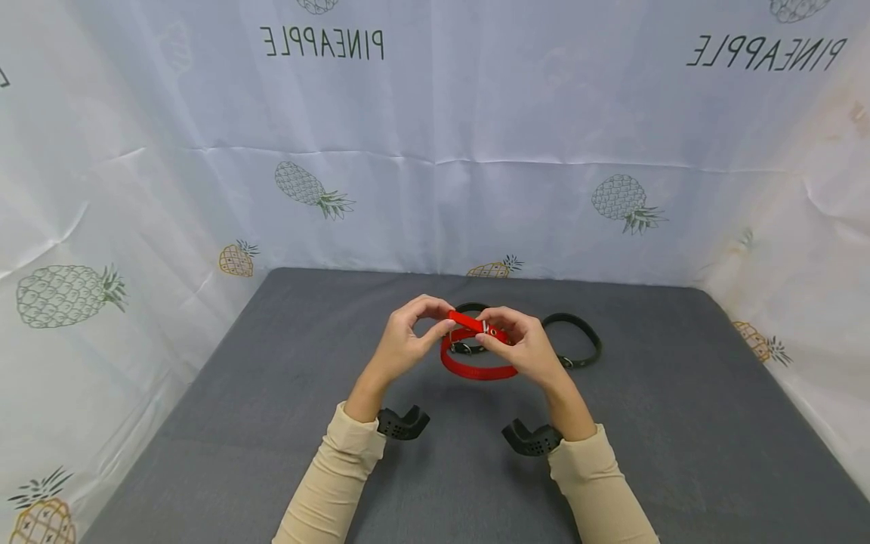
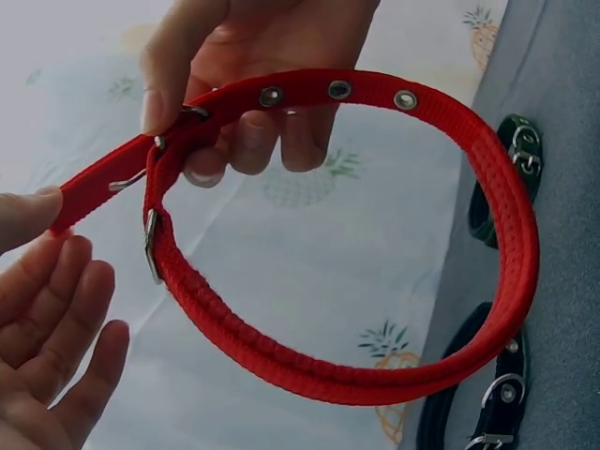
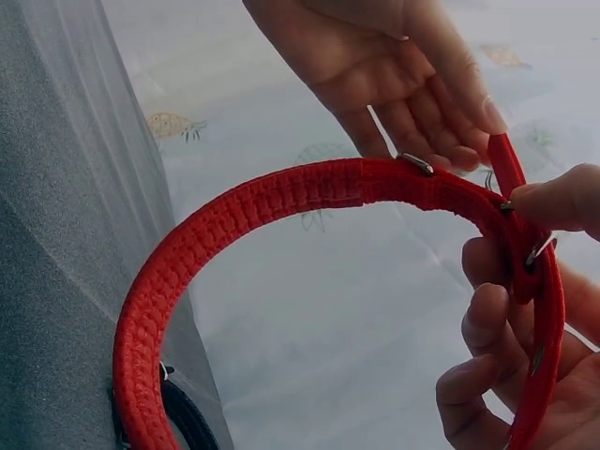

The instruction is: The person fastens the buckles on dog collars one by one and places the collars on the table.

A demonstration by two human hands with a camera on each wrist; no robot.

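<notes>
Both hands hold a red dog collar (image 1: 479,372) up above the table, its loop hanging below them. My left hand (image 1: 402,341) pinches the strap's free tip between thumb and fingers; in the left wrist view that tip (image 2: 89,192) sticks out past the buckle. With thumb and fingers, my right hand (image 1: 529,349) grips the collar at the metal buckle (image 3: 541,251). The strap runs through the buckle, and several eyelets (image 2: 339,89) show along the band. A silver D-ring (image 2: 152,246) sits near the buckle. The loop's padded inner side (image 3: 187,248) faces the right wrist camera.
Two dark collars lie buckled in loops on the grey table (image 1: 680,423): one collar (image 1: 591,332) right of my right hand, the other collar (image 1: 470,307) behind the red one, partly hidden. A pineapple-print curtain (image 1: 435,211) stands behind the table and along its sides.
</notes>
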